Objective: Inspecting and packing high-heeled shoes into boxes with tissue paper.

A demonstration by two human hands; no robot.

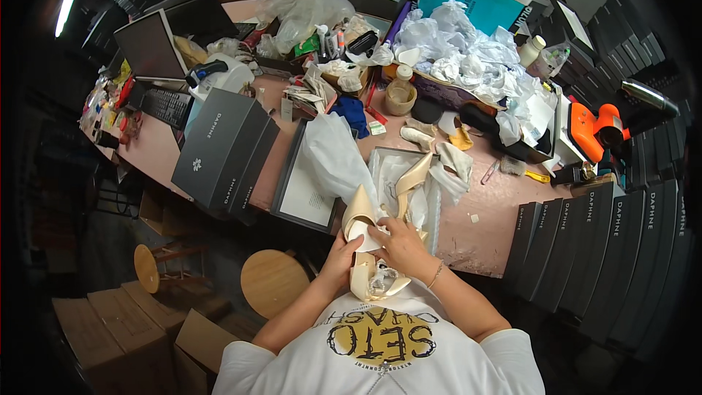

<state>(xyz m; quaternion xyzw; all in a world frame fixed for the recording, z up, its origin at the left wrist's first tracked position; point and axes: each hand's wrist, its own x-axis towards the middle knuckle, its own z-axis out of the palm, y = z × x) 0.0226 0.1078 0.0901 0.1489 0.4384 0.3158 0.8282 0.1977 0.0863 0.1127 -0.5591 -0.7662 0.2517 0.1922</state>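
A cream pointed-toe shoe point(358, 206) is held before my chest, toe pointing away from me. My left hand point(341, 257) is closed round its left side. My right hand point(404, 247) has its fingers bent at the shoe's opening, where a white lining shows; its fingertips are partly hidden. Below, against my shirt, is a cream heel part point(361, 278) with a pearl-like strap point(382, 275); whether it belongs to the same shoe I cannot tell. Just beyond, a second cream shoe point(414, 178) lies in an open box point(436, 228) with white tissue.
A dark box lid point(287, 175) with tissue paper point(330, 152) lies left of the open box. Grey shoe boxes point(219, 148) stand at the left and a row point(585, 245) at the right. Crumpled paper point(457, 44), a jar point(400, 95), a brush point(513, 167) and an orange tool point(596, 132) are farther back.
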